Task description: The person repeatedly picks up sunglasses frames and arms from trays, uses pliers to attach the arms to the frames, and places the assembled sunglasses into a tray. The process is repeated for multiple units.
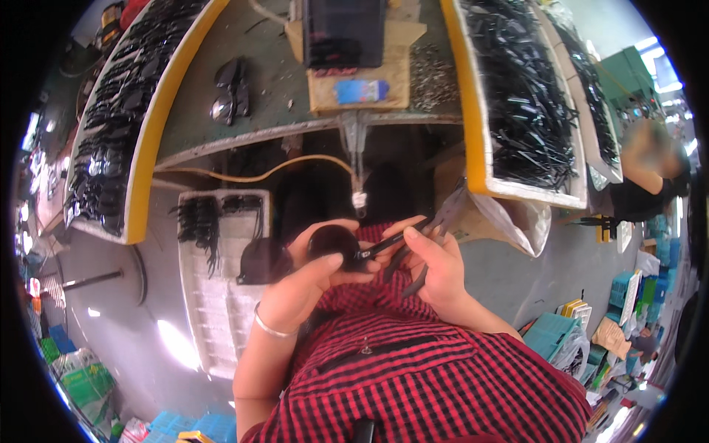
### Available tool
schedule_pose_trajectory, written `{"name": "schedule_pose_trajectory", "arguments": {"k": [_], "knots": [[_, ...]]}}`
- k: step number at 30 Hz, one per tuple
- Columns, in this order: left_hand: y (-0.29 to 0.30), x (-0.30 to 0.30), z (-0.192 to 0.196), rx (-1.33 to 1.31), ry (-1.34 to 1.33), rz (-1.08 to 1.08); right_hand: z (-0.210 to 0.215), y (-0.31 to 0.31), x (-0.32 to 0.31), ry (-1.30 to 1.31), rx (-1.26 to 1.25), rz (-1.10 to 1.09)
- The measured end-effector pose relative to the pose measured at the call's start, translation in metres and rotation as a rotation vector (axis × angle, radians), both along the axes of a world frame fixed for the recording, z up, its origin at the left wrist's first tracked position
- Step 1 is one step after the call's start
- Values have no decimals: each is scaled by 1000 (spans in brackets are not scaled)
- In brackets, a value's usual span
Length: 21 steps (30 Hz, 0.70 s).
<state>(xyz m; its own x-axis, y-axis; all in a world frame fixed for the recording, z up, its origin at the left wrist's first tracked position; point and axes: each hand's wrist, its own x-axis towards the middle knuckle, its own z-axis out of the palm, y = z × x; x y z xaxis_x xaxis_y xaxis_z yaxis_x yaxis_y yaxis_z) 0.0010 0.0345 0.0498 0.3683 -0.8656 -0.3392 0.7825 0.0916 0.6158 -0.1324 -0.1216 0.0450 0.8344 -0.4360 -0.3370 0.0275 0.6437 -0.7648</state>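
In front of my body my left hand (299,288) is closed on a pair of dark sunglasses (331,247). One lens faces up under the thumb; the other lens sticks out to the left of the fingers. My right hand (441,273) pinches a thin black temple arm (390,242), its end meeting the hinge corner of the sunglasses. The same hand also keeps dark-handled pliers (447,210) in its palm, jaws pointing away and handles toward my shirt. Whether the temple is fastened to the hinge is too small to tell.
A yellow-edged tray (476,140) of black temples stands at right, another yellow-edged tray (140,170) of dark lens fronts at left. Loose sunglasses (233,92) and a blue packet (360,91) lie on the bench. A white tray (214,310) sits low left. Another person (642,170) is far right.
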Motion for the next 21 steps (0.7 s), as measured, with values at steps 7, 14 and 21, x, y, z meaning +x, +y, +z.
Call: {"name": "schedule_pose_trajectory", "arguments": {"k": [7, 14, 21], "knots": [[-18, -12, 23, -95, 10, 49, 38, -11, -8, -51, 82, -17], [-18, -13, 30, -138, -27, 115, 47, -24, -16, -37, 345, -101], [-14, -6, 32, -127, -163, 124, 69, -30, -15, 112, -33, 139]]}}
